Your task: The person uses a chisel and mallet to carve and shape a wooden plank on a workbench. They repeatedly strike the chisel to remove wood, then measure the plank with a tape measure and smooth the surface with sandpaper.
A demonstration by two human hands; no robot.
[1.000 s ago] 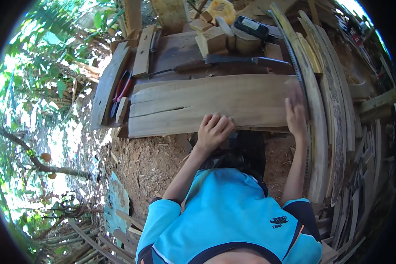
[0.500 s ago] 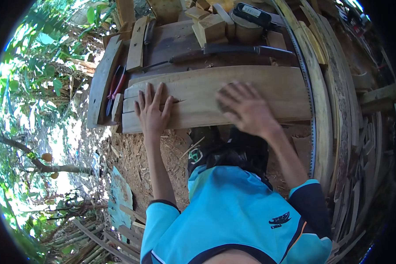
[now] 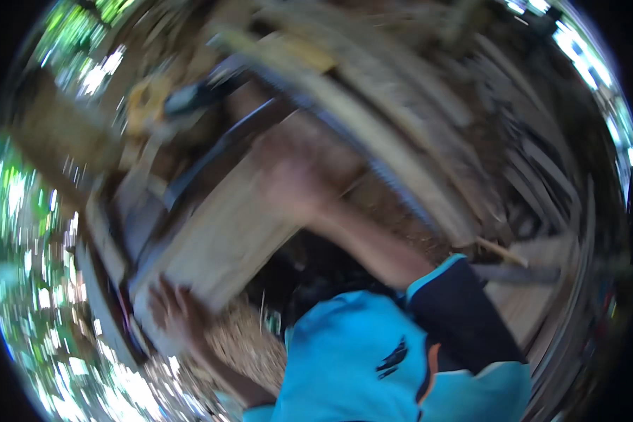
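Note:
A broad pale wooden board (image 3: 214, 235) lies slantwise before me on the bench, running from lower left to upper right. Near its lower left end rests my left hand (image 3: 179, 313), open with the fingers spread on the wood. My right hand (image 3: 295, 176) is over the board's far right end, badly smeared by motion. Its fingers cannot be made out, nor whether anything is under or in them.
A long toothed saw blade (image 3: 394, 186) runs beside several long timbers (image 3: 373, 119) on the right. Behind the board lies a long dark blade (image 3: 214, 155). A dark box-like object (image 3: 186, 98) sits farther back. Wood shavings (image 3: 246, 344) cover the ground below.
The whole view has swung, so the board now looks slanted and everything is blurred. My right hand has moved from the board's middle toward its right end. My left hand stays at the left end.

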